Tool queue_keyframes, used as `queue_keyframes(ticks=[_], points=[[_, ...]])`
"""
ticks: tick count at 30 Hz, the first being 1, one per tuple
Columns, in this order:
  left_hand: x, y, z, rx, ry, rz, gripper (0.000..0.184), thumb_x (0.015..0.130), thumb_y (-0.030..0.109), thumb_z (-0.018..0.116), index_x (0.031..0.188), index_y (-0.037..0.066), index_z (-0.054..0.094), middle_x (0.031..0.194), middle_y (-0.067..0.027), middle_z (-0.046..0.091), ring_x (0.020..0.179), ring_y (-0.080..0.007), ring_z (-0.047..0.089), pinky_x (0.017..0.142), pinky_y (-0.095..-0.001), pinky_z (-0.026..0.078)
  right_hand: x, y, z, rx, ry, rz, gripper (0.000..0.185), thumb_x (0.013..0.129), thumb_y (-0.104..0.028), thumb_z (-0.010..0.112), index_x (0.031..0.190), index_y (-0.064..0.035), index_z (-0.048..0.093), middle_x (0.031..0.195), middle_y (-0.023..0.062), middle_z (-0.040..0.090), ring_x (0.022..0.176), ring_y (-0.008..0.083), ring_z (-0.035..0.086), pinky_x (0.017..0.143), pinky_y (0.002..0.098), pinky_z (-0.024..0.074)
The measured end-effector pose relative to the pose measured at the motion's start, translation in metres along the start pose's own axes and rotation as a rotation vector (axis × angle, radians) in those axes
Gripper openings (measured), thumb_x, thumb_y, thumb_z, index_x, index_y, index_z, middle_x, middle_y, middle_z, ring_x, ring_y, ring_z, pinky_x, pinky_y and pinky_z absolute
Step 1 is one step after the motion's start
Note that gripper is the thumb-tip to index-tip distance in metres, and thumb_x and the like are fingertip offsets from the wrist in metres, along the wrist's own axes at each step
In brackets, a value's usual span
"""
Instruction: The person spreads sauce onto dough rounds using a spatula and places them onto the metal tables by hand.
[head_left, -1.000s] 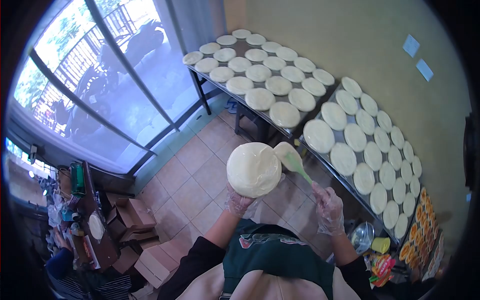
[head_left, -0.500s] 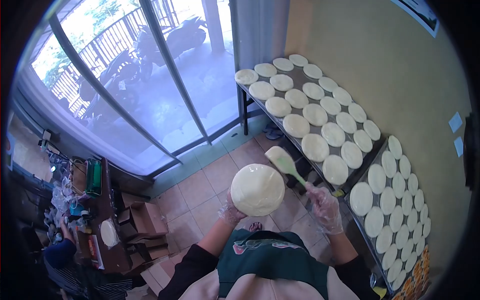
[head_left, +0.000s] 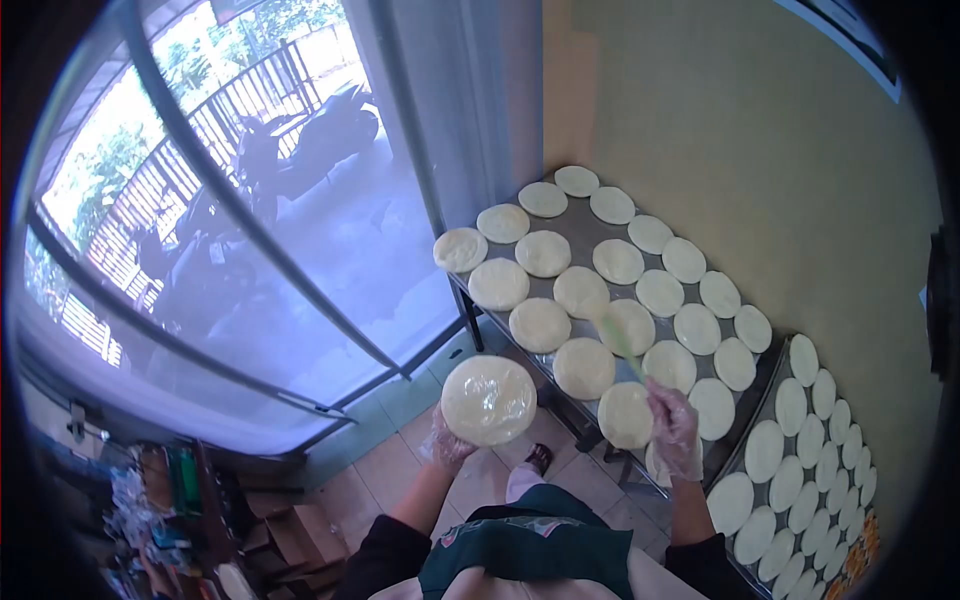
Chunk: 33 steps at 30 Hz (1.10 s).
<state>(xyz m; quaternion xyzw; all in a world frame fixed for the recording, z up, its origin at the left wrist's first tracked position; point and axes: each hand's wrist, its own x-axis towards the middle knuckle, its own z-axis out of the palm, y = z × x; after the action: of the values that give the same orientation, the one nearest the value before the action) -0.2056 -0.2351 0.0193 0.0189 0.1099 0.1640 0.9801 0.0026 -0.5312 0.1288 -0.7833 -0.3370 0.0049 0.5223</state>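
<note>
In the head view, the left hand [head_left: 452, 440], in a thin clear glove, carries a pale round [head_left: 488, 400] with a glossy, wet-looking top. Its grip is fastened on the near side of the round, with most of the fingers hidden beneath; whether a bowl lies under the pale mass cannot be told. The round is held up over the floor [head_left: 415, 435], just beside the near edge of the counter [head_left: 573, 228], its top facing upward.

The right hand [head_left: 676, 428], gloved too, reaches over the counter with its grip clamped around the handle of a green spatula [head_left: 627, 355]. The blade is blurred and lies across one of the pale discs [head_left: 643, 318] set out in rows; whether it touches the disc or hovers above it cannot be told. More discs lie on a second counter [head_left: 767, 403] to the right, with orange-topped rounds [head_left: 858, 550] beyond them.

The step in hand looks like working the spatula over a disc while the left hand keeps the round close by. From this position, a next move calls for a light, flat blade on the disc, a steady left grip and a level round.
</note>
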Motion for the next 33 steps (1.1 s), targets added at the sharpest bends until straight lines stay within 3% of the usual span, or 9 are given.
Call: queue_keyframes(ticks=[1, 3, 4, 7, 14, 16, 20, 26, 33], points=[[0.018, 0.010, 0.016, 0.014, 0.015, -0.009, 0.057, 0.099, 0.042, 0.047, 0.141, 0.004, 0.050, 0.140, -0.0214, 0.056, 0.124, -0.0405, 0.058, 0.105, -0.0638, 0.044, 0.014, 0.007, 0.002, 0.011, 0.008, 0.018, 0.027, 0.096, 0.001, 0.059, 0.120, -0.0040, 0.069, 0.104, 0.0124, 0.071, 0.091, 0.0171, 0.067, 0.081, 0.0306, 0.0539], [0.067, 0.029, 0.049, 0.955, -0.019, 0.348, 0.054, 0.100, 0.039, 0.044, 0.141, 0.004, 0.051, 0.139, -0.0214, 0.056, 0.124, -0.0397, 0.058, 0.104, -0.0637, 0.045, 0.047, 0.020, 0.007, 0.218, 0.155, 0.109, 0.027, 0.098, 0.000, 0.057, 0.123, -0.0001, 0.066, 0.113, 0.0114, 0.069, 0.100, 0.0155, 0.065, 0.088, 0.0297, 0.0522], [0.100, 0.045, 0.047, 0.961, -0.022, 0.329, 0.054, 0.100, 0.039, 0.044, 0.141, 0.004, 0.051, 0.139, -0.0214, 0.056, 0.124, -0.0397, 0.058, 0.104, -0.0637, 0.045, 0.062, 0.021, 0.007, 0.289, 0.174, 0.159, 0.027, 0.099, -0.001, 0.056, 0.124, 0.0021, 0.065, 0.119, 0.0111, 0.067, 0.104, 0.0144, 0.062, 0.093, 0.0284, 0.0497], [0.209, 0.099, 0.036, 0.094, -0.120, -0.195, 0.052, 0.101, 0.037, 0.042, 0.141, 0.004, 0.051, 0.139, -0.0212, 0.057, 0.124, -0.0381, 0.059, 0.104, -0.0624, 0.047, 0.093, 0.022, 0.004, 0.202, 0.239, 0.212, 0.027, 0.099, -0.001, 0.056, 0.124, 0.0018, 0.065, 0.119, 0.0119, 0.067, 0.106, 0.0143, 0.062, 0.094, 0.0284, 0.0490], [0.459, 0.162, 0.058, 0.418, -0.031, -0.377, 0.050, 0.102, 0.035, 0.040, 0.139, 0.004, 0.053, 0.134, -0.0196, 0.061, 0.121, -0.0372, 0.061, 0.104, -0.0603, 0.047, 0.077, 0.045, 0.006, -0.017, 0.497, 0.287, 0.027, 0.098, -0.004, 0.059, 0.124, 0.0027, 0.064, 0.114, 0.0122, 0.068, 0.098, 0.0134, 0.062, 0.086, 0.0275, 0.0493], [0.514, 0.157, 0.070, 0.504, -0.044, -0.456, 0.048, 0.102, 0.035, 0.040, 0.135, 0.003, 0.057, 0.130, -0.0187, 0.064, 0.118, -0.0353, 0.063, 0.103, -0.0582, 0.049, 0.063, 0.037, 0.017, -0.076, 0.598, 0.387, 0.031, 0.100, -0.007, 0.057, 0.130, -0.0006, 0.061, 0.095, -0.0020, 0.057, 0.077, 0.0047, 0.047, 0.068, 0.0204, 0.0418], [0.597, 0.138, 0.083, 0.656, -0.058, -0.530, 0.048, 0.103, 0.034, 0.038, 0.132, 0.003, 0.058, 0.128, -0.0176, 0.065, 0.114, -0.0338, 0.065, 0.101, -0.0559, 0.051, 0.053, 0.003, 0.053, 0.012, 0.748, 0.658, 0.028, 0.099, -0.005, 0.058, 0.126, 0.0011, 0.064, 0.095, 0.0012, 0.062, 0.076, 0.0058, 0.050, 0.069, 0.0204, 0.0425], [0.666, 0.095, 0.075, 0.612, 0.017, -0.822, 0.045, 0.103, 0.032, 0.036, 0.128, 0.004, 0.060, 0.122, -0.0165, 0.068, 0.107, -0.0316, 0.069, 0.097, -0.0511, 0.054, 0.078, -0.021, 0.098, 0.012, 0.798, 0.785, 0.028, 0.097, -0.001, 0.060, 0.124, -0.0003, 0.066, 0.094, -0.0005, 0.061, 0.075, 0.0046, 0.049, 0.067, 0.0196, 0.0416], [0.678, 0.058, 0.080, 1.070, 0.043, -0.830, 0.055, 0.104, 0.046, 0.035, 0.131, 0.004, 0.055, 0.122, -0.0151, 0.068, 0.110, -0.0267, 0.067, 0.101, -0.0422, 0.051, 0.078, -0.020, 0.125, -0.026, 0.837, 0.840, 0.030, 0.097, -0.003, 0.061, 0.126, -0.0018, 0.064, 0.093, -0.0014, 0.061, 0.072, 0.0034, 0.047, 0.063, 0.0187, 0.0394]])
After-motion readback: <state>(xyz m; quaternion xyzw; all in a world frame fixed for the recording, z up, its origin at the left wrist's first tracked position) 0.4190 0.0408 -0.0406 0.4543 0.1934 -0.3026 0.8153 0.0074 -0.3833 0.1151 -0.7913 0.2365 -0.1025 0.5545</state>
